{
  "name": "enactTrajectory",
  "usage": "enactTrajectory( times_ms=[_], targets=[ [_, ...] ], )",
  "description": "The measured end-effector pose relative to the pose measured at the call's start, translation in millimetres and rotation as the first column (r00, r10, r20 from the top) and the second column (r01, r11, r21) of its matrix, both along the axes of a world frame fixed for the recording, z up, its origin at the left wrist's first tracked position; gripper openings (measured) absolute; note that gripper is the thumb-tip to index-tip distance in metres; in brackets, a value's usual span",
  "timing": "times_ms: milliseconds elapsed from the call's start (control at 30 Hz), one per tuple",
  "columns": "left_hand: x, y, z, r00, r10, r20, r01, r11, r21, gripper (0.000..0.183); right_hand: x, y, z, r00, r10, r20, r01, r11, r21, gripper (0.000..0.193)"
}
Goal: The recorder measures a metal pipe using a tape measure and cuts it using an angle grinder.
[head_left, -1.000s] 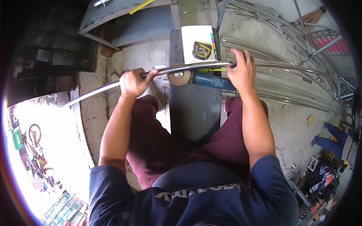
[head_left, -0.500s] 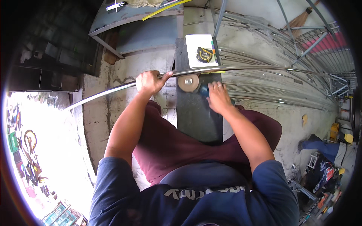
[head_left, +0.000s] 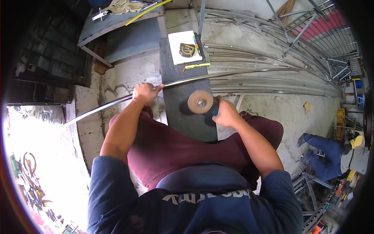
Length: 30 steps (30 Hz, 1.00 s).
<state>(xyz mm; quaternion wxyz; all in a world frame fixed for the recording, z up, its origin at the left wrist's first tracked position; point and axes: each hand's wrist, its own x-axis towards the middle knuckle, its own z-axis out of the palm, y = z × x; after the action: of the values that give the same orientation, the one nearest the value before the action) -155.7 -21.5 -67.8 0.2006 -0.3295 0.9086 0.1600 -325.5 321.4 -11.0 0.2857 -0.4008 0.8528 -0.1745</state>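
My left hand (head_left: 145, 93) is closed round a long shiny metal tube (head_left: 187, 81), which lies across a narrow dark bench (head_left: 183, 126) between my knees. My right hand (head_left: 226, 112) grips an angle grinder (head_left: 215, 112) by its dark blue body, mostly hidden by the hand. The grinder's round brown disc (head_left: 194, 107) faces up above the bench, on my side of the tube and apart from it. Beyond the tube, a black and yellow tape measure (head_left: 187, 50) rests on a white notebook (head_left: 176, 57). A yellow pen-like tool (head_left: 197, 66) lies by the notebook's near edge.
Several long metal tubes (head_left: 249, 87) lie on the floor to the right, near a grey metal frame (head_left: 302, 31). A steel table (head_left: 120, 23) with a cloth (head_left: 122, 6) stands at the far left. Another person (head_left: 325, 150) in blue trousers is at the lower right.
The grinder in my right hand has moved toward me, away from the tube. My left hand still holds the tube. The whole view has shifted, so most things appear further left.
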Motion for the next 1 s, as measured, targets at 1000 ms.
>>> enactTrajectory(
  times_ms=[1000],
  targets=[
    [9.8,-37.5,-12.7,0.975,0.219,0.047,-0.224,0.941,0.254,0.054,-132.3,34.6,-29.6,0.082,0.003,0.997,0.751,0.657,-0.064,0.052]
  ],
)
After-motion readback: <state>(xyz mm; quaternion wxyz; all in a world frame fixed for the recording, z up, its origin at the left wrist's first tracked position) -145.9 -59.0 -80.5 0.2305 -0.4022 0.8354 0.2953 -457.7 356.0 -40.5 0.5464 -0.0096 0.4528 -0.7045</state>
